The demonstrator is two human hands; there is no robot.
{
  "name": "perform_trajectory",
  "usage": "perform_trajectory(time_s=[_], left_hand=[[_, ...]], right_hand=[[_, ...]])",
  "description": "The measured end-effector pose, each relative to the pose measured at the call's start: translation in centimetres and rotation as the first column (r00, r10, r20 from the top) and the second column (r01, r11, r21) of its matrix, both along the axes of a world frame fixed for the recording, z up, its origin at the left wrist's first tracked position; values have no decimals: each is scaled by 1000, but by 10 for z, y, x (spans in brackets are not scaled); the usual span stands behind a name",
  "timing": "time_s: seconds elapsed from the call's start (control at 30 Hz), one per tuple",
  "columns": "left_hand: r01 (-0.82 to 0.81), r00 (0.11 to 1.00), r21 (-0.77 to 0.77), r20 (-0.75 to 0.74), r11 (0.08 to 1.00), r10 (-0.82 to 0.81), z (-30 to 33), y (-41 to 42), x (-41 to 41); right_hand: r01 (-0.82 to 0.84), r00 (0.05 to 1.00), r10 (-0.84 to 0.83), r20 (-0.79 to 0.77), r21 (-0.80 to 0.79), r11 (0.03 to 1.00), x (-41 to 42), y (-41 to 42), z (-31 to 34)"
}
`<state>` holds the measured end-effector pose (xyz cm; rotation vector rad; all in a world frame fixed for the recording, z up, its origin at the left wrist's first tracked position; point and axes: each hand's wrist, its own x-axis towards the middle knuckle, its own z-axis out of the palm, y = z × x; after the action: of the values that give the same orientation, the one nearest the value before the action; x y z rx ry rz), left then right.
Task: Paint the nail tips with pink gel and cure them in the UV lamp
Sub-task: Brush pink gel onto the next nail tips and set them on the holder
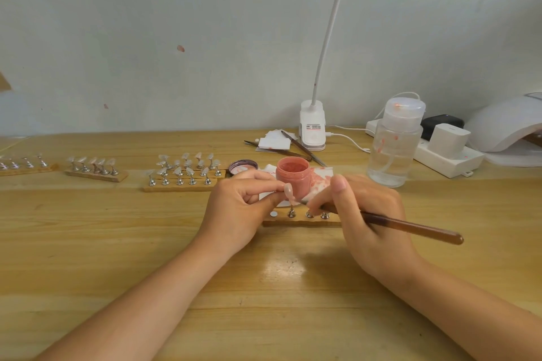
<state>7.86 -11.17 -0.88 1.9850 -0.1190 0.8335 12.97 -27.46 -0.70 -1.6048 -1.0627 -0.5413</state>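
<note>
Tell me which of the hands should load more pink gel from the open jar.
Right. The right hand already grips the brush, and the gel jar stands just beyond it; the left hand pinches the nail tip.

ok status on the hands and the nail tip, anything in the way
Left hand pinches the nail tip above its stand. Right hand grips the brush, bristle end hidden behind the fingers. Open pink gel jar just behind; nothing blocking.
</note>
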Motion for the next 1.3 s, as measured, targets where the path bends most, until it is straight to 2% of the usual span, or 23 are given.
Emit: perform_trajectory(time_s=[0.17,0.47,0.6,0.9,1.3], left_hand=[[13,1000,-21,-17,1000,-13,0,0,-1],[-34,998,-94,-57,995,28,4,-3,-5],[9,998,-159,-57,987,-18,7,-5,-7],[7,998,-142,-57,990,-15,4,-3,-5],[25,999,-152,-19,988,-28,1,-3,-2]], right_hand=[[4,999,-5,-49,-25,1000,-2,2,0],[-5,987,24,-159,118,993,-4,-1,1],[-1,991,12,-133,83,997,-4,-1,1],[-7,993,4,-118,-29,1000,-4,1,-1],[-13,993,14,-121,9,1000,-6,1,-1]])
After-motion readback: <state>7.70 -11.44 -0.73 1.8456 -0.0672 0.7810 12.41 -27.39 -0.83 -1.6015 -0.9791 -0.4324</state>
